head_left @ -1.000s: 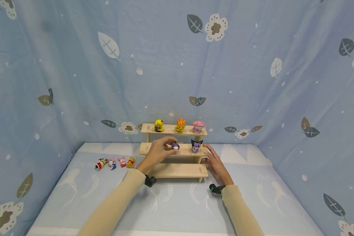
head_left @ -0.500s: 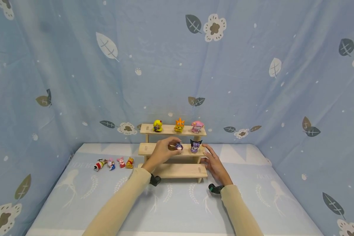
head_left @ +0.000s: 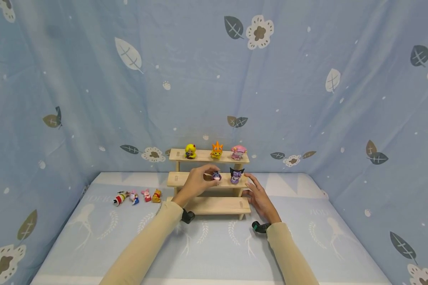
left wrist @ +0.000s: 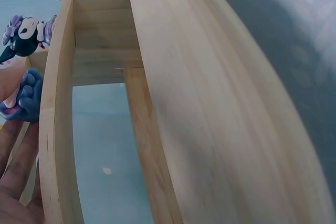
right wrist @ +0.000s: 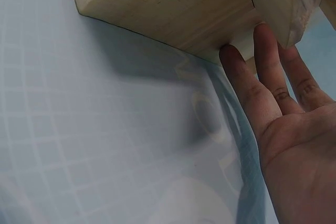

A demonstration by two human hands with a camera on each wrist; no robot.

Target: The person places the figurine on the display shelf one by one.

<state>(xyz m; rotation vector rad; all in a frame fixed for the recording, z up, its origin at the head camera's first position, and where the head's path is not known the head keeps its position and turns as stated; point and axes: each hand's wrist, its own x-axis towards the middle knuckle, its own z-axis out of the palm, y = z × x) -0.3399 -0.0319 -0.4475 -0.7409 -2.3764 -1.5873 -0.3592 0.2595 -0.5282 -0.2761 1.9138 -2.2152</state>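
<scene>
My left hand pinches a small blue-purple donkey figurine between thumb and fingers at the middle step of a three-tier wooden display stand. In the left wrist view the blue figurine sits right against the step's edge; its base is hidden. Just right of it stands a purple figurine with black pointed ears. At the stand's right end is my right hand, its fingers extended. The right wrist view has those fingers touching the wooden side.
Along the top step stand a yellow-haired figurine, an orange spiky one and a pink one. Left of the stand, several figurines lie on the table, among them a yellow bear and a red-and-white one. A patterned curtain hangs behind.
My left hand has moved slightly right along the middle step with the donkey figurine, nearer the black-eared one, then held still over the last half second. My right hand stays at the stand's end.
</scene>
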